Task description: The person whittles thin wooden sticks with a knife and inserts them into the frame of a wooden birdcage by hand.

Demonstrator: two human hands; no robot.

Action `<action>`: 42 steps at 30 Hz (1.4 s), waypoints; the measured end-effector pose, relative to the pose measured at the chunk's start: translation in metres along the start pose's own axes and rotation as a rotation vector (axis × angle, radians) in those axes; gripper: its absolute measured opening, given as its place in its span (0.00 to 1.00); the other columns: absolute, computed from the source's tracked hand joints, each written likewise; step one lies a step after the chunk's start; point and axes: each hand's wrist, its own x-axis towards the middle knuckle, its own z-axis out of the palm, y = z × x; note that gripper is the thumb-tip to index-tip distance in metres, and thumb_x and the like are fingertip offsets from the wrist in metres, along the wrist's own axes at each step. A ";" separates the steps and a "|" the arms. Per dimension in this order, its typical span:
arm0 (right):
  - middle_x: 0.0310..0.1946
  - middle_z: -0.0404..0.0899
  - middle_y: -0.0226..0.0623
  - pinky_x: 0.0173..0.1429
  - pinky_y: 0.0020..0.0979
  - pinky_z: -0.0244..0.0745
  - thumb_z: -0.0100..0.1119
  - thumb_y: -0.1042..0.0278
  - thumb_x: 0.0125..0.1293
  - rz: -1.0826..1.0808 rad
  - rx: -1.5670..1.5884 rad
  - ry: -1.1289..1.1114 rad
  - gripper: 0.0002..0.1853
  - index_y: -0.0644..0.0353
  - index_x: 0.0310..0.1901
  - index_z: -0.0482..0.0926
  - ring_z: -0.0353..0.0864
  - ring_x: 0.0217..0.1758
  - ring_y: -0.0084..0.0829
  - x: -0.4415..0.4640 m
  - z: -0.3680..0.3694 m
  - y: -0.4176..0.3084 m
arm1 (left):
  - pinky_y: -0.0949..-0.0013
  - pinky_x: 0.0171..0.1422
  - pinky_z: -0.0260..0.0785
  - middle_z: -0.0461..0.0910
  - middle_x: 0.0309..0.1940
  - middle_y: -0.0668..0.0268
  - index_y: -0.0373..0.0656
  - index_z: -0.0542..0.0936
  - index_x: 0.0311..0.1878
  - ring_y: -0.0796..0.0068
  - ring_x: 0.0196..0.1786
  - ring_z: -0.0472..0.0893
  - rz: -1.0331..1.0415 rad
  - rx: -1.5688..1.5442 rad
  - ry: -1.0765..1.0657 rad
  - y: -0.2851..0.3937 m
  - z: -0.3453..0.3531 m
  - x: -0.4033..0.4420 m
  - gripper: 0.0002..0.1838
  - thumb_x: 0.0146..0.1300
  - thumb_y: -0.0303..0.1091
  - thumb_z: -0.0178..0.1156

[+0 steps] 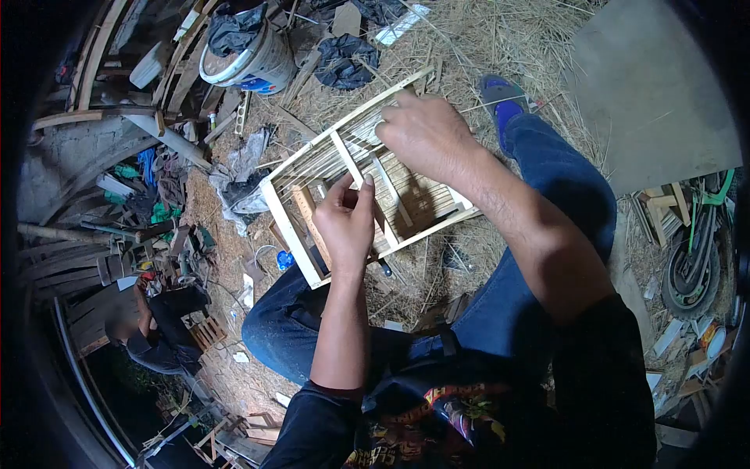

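Observation:
A small cage-like wooden frame of pale slats and rows of thin sticks rests tilted across my lap. My left hand reaches into its near left part, thumb and fingers pinched beside the middle crossbar; what they pinch is hidden. Over the far right side of the frame, my right hand is closed with its knuckles up. Its fingertips are turned away, so whatever it grips does not show. Inside the frame, a flat wooden strip lies near the left end.
Straw covers the ground around my legs. A white bucket with black plastic stands at upper left, near scrap wood. A flat grey board lies at right, above a small bicycle wheel. Another person sits at lower left.

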 end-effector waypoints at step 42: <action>0.26 0.87 0.35 0.34 0.29 0.74 0.76 0.70 0.59 0.237 1.128 -0.065 0.08 0.64 0.35 0.89 0.83 0.29 0.22 -0.029 -0.082 -0.135 | 0.75 0.51 0.76 0.89 0.41 0.62 0.31 0.89 0.50 0.80 0.44 0.84 -0.020 -0.826 0.107 0.031 -0.114 -0.075 0.10 0.70 0.26 0.71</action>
